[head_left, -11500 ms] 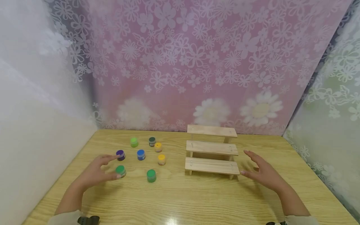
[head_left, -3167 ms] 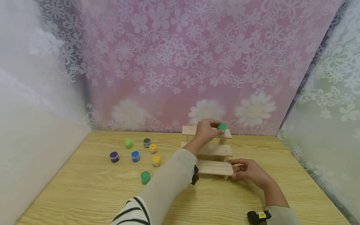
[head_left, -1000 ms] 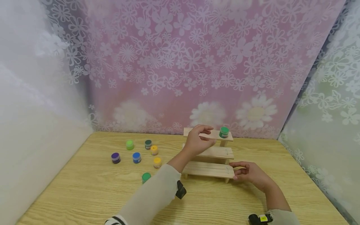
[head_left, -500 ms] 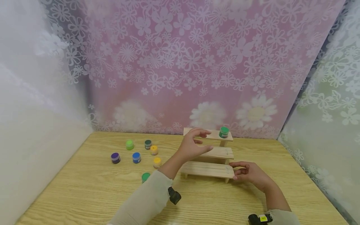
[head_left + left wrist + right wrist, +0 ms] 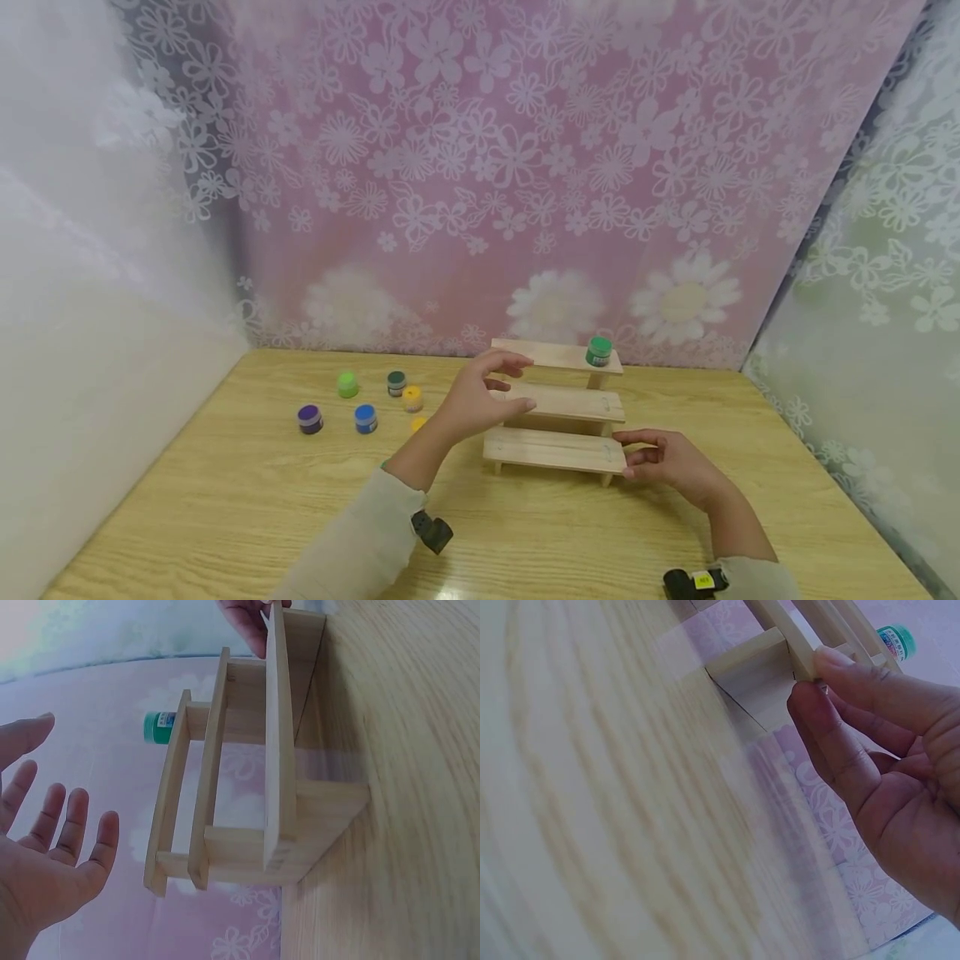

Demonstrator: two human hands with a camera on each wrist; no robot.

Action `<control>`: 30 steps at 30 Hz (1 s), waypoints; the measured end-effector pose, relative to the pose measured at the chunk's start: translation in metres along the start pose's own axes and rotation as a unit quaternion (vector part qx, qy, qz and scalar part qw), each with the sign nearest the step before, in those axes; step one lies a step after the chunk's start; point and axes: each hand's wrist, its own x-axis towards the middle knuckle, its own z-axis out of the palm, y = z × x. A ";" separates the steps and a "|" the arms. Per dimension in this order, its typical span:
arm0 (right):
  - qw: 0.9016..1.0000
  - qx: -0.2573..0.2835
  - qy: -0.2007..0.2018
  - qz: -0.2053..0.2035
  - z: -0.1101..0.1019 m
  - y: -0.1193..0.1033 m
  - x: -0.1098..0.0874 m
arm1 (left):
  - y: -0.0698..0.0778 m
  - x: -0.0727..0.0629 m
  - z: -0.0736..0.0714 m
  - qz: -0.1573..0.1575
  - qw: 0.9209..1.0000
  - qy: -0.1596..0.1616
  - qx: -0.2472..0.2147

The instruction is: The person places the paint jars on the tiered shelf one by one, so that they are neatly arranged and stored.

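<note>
A three-tier wooden display stand (image 5: 555, 451) stands right of the table's middle. On its top tier, near the right end, sits a green-lidded paint jar (image 5: 598, 352). My left hand (image 5: 476, 402) hovers before the stand's left part, fingers spread and nothing in them; the left wrist view shows its bare palm away from the boards. At the other side my right hand (image 5: 672, 468) pinches the right end of the lowest tier, thumb on one face and fingertips on the other, as the right wrist view shows in the board's end (image 5: 804, 661).
Left of the stand are several paint jars: purple (image 5: 310, 419), blue (image 5: 365, 418), light green (image 5: 347, 384), dark green (image 5: 397, 383) and yellow (image 5: 412, 398). My left forearm mostly covers another yellow jar (image 5: 418, 425) and a green one. A floral curtain (image 5: 450, 167) hangs behind the table.
The green jar went from the table's left to the top tier, carried by my left hand. That hand has let go and drawn back leftward. My right hand came to the lowest tier and stays there.
</note>
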 end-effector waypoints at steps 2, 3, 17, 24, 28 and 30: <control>1.000 0.003 0.001 0.001 0.000 0.000 0.000 | 0.000 -0.005 -0.005 -0.001 1.000 -0.001 0.010; 1.000 0.004 0.000 0.001 0.000 0.000 0.001 | -0.001 -0.007 -0.007 -0.002 1.000 -0.001 0.014; 1.000 0.003 0.003 0.003 -0.001 0.000 0.001 | -0.006 -0.037 -0.035 -0.029 1.000 0.003 0.013; 1.000 0.004 0.003 0.007 -0.002 0.001 0.001 | -0.007 -0.048 -0.050 -0.021 1.000 0.004 0.016; 1.000 0.006 0.003 0.005 -0.001 0.001 0.001 | -0.008 -0.055 -0.060 -0.030 0.999 -0.001 0.010; 1.000 0.008 0.002 0.003 -0.001 0.001 0.001 | -0.010 -0.059 -0.065 -0.034 0.999 -0.005 0.008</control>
